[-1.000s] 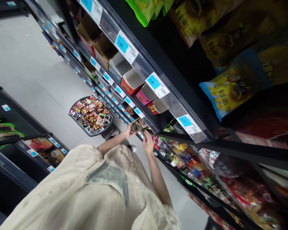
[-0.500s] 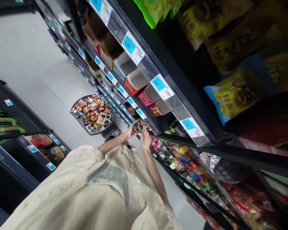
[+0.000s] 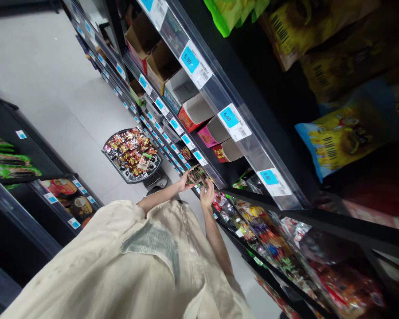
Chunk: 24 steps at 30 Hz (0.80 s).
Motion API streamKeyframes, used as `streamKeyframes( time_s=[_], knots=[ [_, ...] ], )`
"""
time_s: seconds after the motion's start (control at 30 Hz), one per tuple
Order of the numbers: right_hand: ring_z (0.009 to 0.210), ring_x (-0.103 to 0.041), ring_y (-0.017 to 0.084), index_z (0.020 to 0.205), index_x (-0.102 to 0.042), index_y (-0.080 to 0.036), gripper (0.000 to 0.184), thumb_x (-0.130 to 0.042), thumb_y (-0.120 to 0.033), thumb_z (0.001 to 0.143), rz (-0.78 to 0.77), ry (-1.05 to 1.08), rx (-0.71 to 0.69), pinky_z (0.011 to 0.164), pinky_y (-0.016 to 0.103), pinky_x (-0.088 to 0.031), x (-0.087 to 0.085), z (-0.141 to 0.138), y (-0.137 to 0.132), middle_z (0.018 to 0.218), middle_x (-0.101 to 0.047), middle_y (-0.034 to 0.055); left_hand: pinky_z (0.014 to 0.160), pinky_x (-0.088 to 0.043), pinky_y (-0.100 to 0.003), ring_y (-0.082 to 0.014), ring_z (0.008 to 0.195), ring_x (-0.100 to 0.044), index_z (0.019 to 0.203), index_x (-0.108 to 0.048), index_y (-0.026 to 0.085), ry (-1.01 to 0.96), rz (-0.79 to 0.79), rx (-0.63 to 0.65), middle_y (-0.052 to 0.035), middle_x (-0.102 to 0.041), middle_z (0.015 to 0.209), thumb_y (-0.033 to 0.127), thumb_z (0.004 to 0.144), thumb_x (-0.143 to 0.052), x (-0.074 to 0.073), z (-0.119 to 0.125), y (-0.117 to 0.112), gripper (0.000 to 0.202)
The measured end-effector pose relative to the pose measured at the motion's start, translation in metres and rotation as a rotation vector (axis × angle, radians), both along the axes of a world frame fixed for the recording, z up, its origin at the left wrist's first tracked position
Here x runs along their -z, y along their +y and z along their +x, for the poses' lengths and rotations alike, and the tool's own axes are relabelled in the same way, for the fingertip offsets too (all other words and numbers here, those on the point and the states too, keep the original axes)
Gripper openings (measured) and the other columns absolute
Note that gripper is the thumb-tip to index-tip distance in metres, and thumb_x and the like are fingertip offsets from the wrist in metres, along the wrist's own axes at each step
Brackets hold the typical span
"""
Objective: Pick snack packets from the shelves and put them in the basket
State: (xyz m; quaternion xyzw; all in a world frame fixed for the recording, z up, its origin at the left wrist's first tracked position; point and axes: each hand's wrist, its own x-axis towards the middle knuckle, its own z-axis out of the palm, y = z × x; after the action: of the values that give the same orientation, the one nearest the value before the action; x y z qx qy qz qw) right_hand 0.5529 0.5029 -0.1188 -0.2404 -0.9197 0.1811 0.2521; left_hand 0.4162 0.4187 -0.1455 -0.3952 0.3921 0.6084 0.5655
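Observation:
Low by the right-hand shelf, my left hand (image 3: 185, 181) is closed on the near-left end of some dark, brown-and-green snack packets (image 3: 197, 174). They look bunched together; whether a box holds them cannot be made out. My right hand (image 3: 207, 195) is just to the right of the packets, its fingers bent and slightly apart, with nothing visible between them. To the left on the floor stands a dark shopping basket (image 3: 103, 153), filled with shiny red-brown snack packets (image 3: 129, 150) and a pale green-and-white packet (image 3: 144, 162) on top.
Black shelving with a clear price rail (image 3: 216, 91) rises close on the right. It carries open cartons (image 3: 195, 110) and yellow snack bags (image 3: 342, 133). Bagged sweets (image 3: 262, 221) fill lower shelves. Another shelf unit (image 3: 20, 128) stands left, across the grey floor (image 3: 66, 79).
The view has shifted slightly, so shelves and basket appear further right. My right hand has drawn back a little from the packets; my left hand keeps its hold.

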Motion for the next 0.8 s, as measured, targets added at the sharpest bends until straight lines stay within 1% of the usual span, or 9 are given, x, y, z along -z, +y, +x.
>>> streamKeyframes(
  time_s=[0.1,0.17,0.3,0.4,0.47,0.57,0.63,0.7,0.8],
  knots=[
    [0.117,-0.069,0.022,0.126,-0.062,-0.014,0.034,-0.04,-0.019,0.101,0.039,-0.113,-0.025,0.097,0.038,-0.06,-0.005,0.005,-0.001,0.124,-0.072,0.0183,0.054,-0.059,-0.026,-0.0167,0.064,-0.067,0.114,-0.057,0.02,0.009,0.006,-0.01,-0.0055,-0.061,0.088,0.064,0.091,-0.058,-0.001,0.001,0.0,0.05],
    [0.116,-0.07,0.022,0.126,-0.064,-0.015,0.037,-0.039,-0.013,0.098,0.064,-0.222,-0.035,0.093,0.033,-0.06,-0.007,0.002,-0.003,0.127,-0.071,0.0173,0.056,-0.06,-0.026,-0.0165,0.065,-0.067,0.114,-0.057,0.021,0.018,0.011,-0.015,-0.0056,-0.062,0.088,0.062,0.092,-0.058,-0.002,0.002,0.0,0.047],
    [0.108,-0.073,0.022,0.131,-0.063,-0.016,0.048,-0.04,-0.004,0.091,0.067,-0.44,-0.036,0.08,0.028,-0.06,-0.009,-0.016,-0.005,0.133,-0.069,0.0156,0.058,-0.061,-0.026,-0.0153,0.064,-0.067,0.115,-0.057,0.021,0.035,0.013,-0.01,-0.0058,-0.063,0.089,0.057,0.094,-0.057,-0.002,0.003,0.001,0.042],
    [0.1,-0.075,0.023,0.137,-0.058,-0.018,0.051,-0.044,-0.004,0.091,0.051,-0.536,-0.022,0.078,0.03,-0.06,-0.013,-0.028,-0.002,0.136,-0.066,0.0155,0.056,-0.06,-0.025,-0.0155,0.063,-0.067,0.114,-0.058,0.021,0.048,0.01,0.001,-0.0059,-0.064,0.087,0.059,0.091,-0.061,-0.001,0.003,0.0,0.045],
    [0.102,-0.074,0.024,0.142,-0.054,-0.019,0.051,-0.047,-0.008,0.092,0.038,-0.549,-0.028,0.082,0.033,-0.06,-0.018,-0.03,0.001,0.139,-0.064,0.015,0.054,-0.06,-0.025,-0.0157,0.062,-0.066,0.113,-0.059,0.02,0.055,0.01,0.004,-0.0058,-0.064,0.086,0.06,0.09,-0.061,-0.002,0.003,0.0,0.046],
    [0.119,-0.067,0.026,0.144,-0.053,-0.019,0.045,-0.05,-0.02,0.099,0.002,-0.47,-0.087,0.094,0.036,-0.057,-0.028,-0.024,0.003,0.14,-0.063,0.0142,0.055,-0.06,-0.025,-0.016,0.062,-0.067,0.112,-0.06,0.021,0.059,0.017,0.001,-0.0059,-0.064,0.084,0.059,0.093,-0.058,-0.004,0.002,-0.002,0.043],
    [0.125,-0.063,0.025,0.141,-0.055,-0.018,0.041,-0.049,-0.029,0.103,-0.027,-0.396,-0.124,0.101,0.037,-0.054,-0.035,-0.018,0.003,0.138,-0.065,0.0143,0.056,-0.061,-0.025,-0.0163,0.064,-0.068,0.111,-0.06,0.02,0.06,0.027,-0.005,-0.0064,-0.066,0.085,0.058,0.094,-0.055,-0.005,0.001,-0.002,0.042],
    [0.126,-0.061,0.025,0.139,-0.058,-0.017,0.041,-0.049,-0.036,0.104,-0.048,-0.359,-0.15,0.106,0.038,-0.051,-0.041,-0.016,0.003,0.135,-0.066,0.0144,0.058,-0.061,-0.025,-0.0171,0.067,-0.07,0.11,-0.06,0.02,0.059,0.032,-0.007,-0.0068,-0.066,0.084,0.058,0.095,-0.054,-0.007,0.001,-0.002,0.042],
    [0.126,-0.06,0.027,0.13,-0.065,-0.018,0.037,-0.051,-0.037,0.103,-0.068,-0.398,-0.231,0.11,0.042,-0.048,-0.045,-0.02,0.008,0.134,-0.067,0.0146,0.057,-0.061,-0.025,-0.019,0.069,-0.071,0.112,-0.06,0.021,0.056,0.031,0.002,-0.0062,-0.065,0.08,0.059,0.095,-0.054,-0.008,0.0,-0.002,0.042]
  ],
)
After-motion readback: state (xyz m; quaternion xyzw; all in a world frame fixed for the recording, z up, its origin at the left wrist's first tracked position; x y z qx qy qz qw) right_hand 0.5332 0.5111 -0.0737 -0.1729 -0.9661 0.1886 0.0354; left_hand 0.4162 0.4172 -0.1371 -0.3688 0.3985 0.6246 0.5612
